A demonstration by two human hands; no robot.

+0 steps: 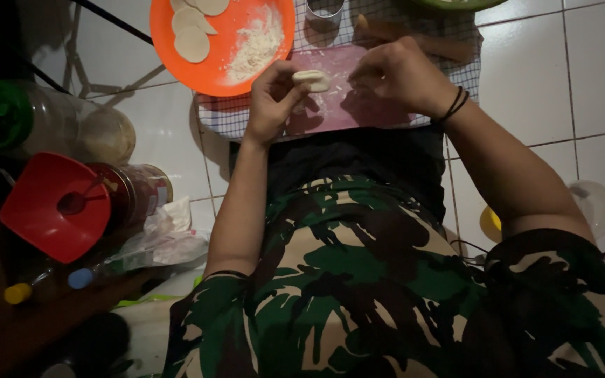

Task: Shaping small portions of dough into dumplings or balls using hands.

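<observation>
Left hand (272, 98) pinches a dough piece (312, 79) over the pink board (358, 105); right hand (402, 73) curls loosely beside it, just short of the orange plate (274, 56).

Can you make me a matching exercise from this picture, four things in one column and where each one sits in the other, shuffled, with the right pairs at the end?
Things:
1. dough piece
2. orange plate
3. red funnel
4. black wristbands

Places:
A. at the far left, beside the jars
B. on the right hand's wrist
C. pinched in the grip of the left hand, with the right hand close beside it
D. at the top, holding flour and round dough discs

Pairs: 1-C, 2-D, 3-A, 4-B
</observation>
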